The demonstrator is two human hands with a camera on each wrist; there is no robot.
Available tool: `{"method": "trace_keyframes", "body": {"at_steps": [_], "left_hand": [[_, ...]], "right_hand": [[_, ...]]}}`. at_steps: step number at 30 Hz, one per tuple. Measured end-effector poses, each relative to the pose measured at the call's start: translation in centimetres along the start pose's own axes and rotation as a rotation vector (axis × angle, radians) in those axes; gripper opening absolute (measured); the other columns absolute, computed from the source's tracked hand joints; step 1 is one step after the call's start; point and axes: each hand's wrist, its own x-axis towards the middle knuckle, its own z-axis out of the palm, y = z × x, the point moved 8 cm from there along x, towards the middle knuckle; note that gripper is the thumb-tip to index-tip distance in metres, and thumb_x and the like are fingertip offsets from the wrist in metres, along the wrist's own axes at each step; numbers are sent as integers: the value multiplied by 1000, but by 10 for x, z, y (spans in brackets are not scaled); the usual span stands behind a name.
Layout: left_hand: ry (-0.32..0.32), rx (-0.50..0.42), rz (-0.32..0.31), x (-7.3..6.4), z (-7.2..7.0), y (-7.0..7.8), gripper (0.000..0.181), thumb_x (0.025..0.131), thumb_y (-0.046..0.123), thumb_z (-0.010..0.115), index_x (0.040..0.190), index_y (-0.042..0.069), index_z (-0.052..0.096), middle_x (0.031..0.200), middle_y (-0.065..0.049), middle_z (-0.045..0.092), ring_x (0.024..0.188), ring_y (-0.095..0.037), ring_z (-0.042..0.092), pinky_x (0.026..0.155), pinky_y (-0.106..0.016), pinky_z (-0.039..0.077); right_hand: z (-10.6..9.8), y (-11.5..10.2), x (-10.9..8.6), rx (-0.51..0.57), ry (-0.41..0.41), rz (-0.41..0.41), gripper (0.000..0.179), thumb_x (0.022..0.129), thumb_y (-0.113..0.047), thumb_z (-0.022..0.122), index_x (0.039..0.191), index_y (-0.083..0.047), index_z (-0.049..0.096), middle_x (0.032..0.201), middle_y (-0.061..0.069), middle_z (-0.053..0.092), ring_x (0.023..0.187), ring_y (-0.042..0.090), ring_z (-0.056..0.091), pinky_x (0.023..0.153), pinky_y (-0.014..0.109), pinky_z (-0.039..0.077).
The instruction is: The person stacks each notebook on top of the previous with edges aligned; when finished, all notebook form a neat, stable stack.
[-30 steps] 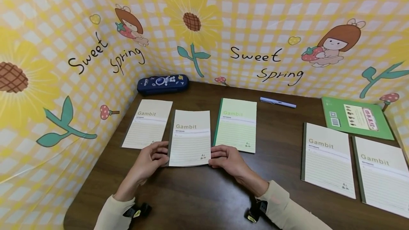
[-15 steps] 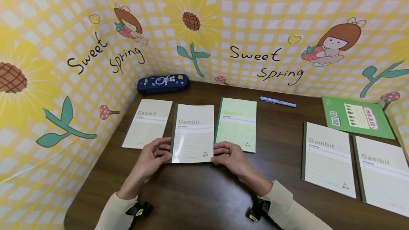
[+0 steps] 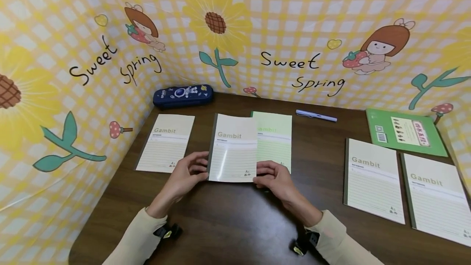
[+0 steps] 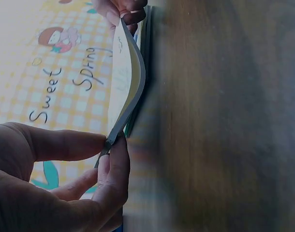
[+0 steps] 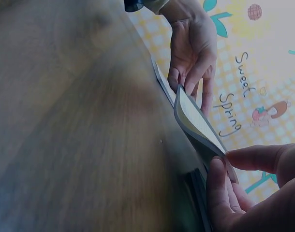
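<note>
A cream "Gambit" notebook (image 3: 233,154) with a dark spine is held between both hands, raised off the table. My left hand (image 3: 185,179) pinches its spine edge near the lower corner. On the opposite edge my right hand (image 3: 277,183) pinches it at the lower right. The wrist views show the notebook (image 4: 127,92) bowing downward between the two grips, its pages parted slightly from the cover. The pale green notebook (image 3: 277,146) lies behind it, its left part hidden by the held one. A second cream notebook (image 3: 165,142) lies left of the left hand.
At the back left stands a dark blue pencil case (image 3: 183,96). A lavender pen (image 3: 316,115) lies toward the back. Two more cream notebooks (image 3: 373,179) and a green book (image 3: 404,132) rest at the right. Yellow checked cloth (image 3: 279,19) walls the back and left.
Both hands have carried the cream notebook rightward and a little away from the body, so it now overlaps the green notebook in the head view. The head view has shifted slightly.
</note>
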Motion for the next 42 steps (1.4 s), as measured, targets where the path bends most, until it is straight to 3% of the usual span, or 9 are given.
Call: {"method": "trace_keyframes", "body": {"at_steps": [12, 19, 24, 31, 42], "left_hand": [[-103, 6, 60, 25, 24, 14, 67, 86, -11, 74, 149, 1, 53, 128, -25, 63, 112, -35, 67, 90, -36, 58], [-136, -13, 59, 36, 40, 20, 69, 84, -14, 73, 149, 1, 53, 127, -25, 63, 113, -35, 67, 86, -30, 58], [-154, -12, 79, 44, 52, 27, 70, 83, -14, 73, 148, -1, 53, 127, -26, 63, 113, -37, 67, 86, -32, 58], [-170, 3, 57, 56, 69, 31, 71, 82, -12, 75, 149, 2, 54, 126, -22, 65, 113, -33, 68, 85, -29, 58], [-204, 13, 17, 68, 82, 36, 72, 83, -11, 77, 150, 5, 54, 129, -20, 65, 115, -31, 68, 91, -36, 60]], "right_hand": [[-29, -3, -8, -12, 83, 7, 49, 88, 8, 72, 135, 11, 57, 116, 22, 73, 81, 6, 73, 76, 25, 62], [-47, -5, -13, -34, 128, 16, 49, 90, 7, 72, 137, 10, 56, 119, 24, 73, 82, 7, 74, 76, 25, 62], [-59, -9, -18, -80, 158, 6, 49, 92, 3, 72, 138, 8, 56, 125, 28, 70, 86, 8, 75, 78, 26, 63], [-76, -15, -23, -129, 186, -13, 48, 95, 1, 71, 140, 8, 55, 127, 27, 69, 86, 6, 74, 79, 26, 63], [-92, -12, -20, -159, 217, -20, 48, 94, 1, 71, 139, 8, 56, 122, 23, 71, 86, 5, 73, 78, 25, 62]]}}
